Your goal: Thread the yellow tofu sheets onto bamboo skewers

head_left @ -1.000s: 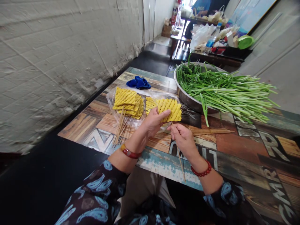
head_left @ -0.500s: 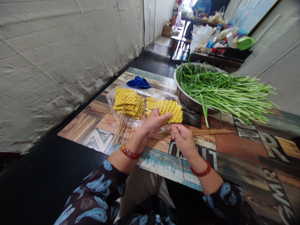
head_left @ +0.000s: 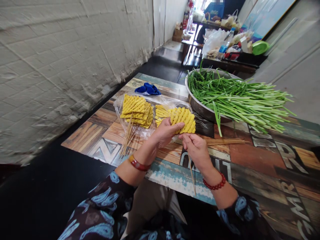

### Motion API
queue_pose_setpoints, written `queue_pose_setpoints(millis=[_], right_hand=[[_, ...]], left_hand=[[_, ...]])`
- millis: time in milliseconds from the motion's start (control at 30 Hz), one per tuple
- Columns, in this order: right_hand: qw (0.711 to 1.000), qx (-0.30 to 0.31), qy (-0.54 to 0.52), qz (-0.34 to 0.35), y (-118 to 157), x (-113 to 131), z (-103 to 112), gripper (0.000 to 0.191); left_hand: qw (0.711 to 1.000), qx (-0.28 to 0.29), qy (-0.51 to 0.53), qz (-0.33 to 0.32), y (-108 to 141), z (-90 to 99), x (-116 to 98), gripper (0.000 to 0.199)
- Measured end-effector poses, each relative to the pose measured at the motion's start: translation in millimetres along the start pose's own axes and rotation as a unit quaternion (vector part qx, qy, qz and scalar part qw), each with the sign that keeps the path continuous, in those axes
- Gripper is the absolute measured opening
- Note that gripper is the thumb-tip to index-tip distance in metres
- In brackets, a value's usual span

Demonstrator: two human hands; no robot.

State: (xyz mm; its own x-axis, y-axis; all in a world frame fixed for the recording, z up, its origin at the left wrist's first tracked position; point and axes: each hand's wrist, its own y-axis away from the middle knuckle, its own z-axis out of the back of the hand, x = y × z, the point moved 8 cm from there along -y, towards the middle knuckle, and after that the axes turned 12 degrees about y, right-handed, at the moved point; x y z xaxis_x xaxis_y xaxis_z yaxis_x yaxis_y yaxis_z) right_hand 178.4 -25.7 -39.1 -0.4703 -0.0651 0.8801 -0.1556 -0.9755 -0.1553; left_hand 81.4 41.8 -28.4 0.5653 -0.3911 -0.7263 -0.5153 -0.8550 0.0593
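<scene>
My left hand (head_left: 165, 132) grips a yellow, diagonally scored slab (head_left: 183, 120) by its left side, thumb on top. Just below the slab, my right hand (head_left: 196, 146) pinches a thin wooden skewer (head_left: 192, 175), whose long end points down past the table's front edge. Its upper end is hidden by the fingers and the slab. More yellow slabs lie behind my left hand (head_left: 161, 112), and a stack of them (head_left: 136, 110) rests on clear plastic to the left. Loose skewers (head_left: 128, 138) lean against that stack.
A metal bowl (head_left: 203, 107) piled with long green stalks (head_left: 240, 100) stands at the back right. More skewers (head_left: 225, 141) lie right of my right hand. A blue cloth (head_left: 148, 88) is at the back. A person (head_left: 214, 10) is in the far background.
The slab and both hands have shifted very slightly down in view. The grips on the slab and the skewer look the same.
</scene>
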Motion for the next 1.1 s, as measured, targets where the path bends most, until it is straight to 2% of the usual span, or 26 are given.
queue_pose_setpoints(millis=[267, 367, 767, 1100], right_hand=[[0.999, 0.034, 0.031, 0.013, 5.8, 13.9, -0.4, 0.029], [0.999, 0.029, 0.04, 0.021, 5.7, 16.4, 0.3, 0.027], [0.999, 0.004, 0.049, 0.022, 3.7, 11.7, 6.7, 0.03], [0.999, -0.004, 0.036, 0.012, 3.2, 11.5, 7.2, 0.03]], left_hand=[[0.997, -0.054, 0.049, -0.021, -2.1, 11.2, -12.0, 0.032], [0.996, -0.065, 0.049, -0.024, -2.1, 13.2, -13.5, 0.031], [0.998, -0.027, 0.036, -0.043, -5.0, 10.0, -11.4, 0.033], [0.999, -0.016, 0.018, -0.031, -4.2, 9.2, -7.3, 0.035]])
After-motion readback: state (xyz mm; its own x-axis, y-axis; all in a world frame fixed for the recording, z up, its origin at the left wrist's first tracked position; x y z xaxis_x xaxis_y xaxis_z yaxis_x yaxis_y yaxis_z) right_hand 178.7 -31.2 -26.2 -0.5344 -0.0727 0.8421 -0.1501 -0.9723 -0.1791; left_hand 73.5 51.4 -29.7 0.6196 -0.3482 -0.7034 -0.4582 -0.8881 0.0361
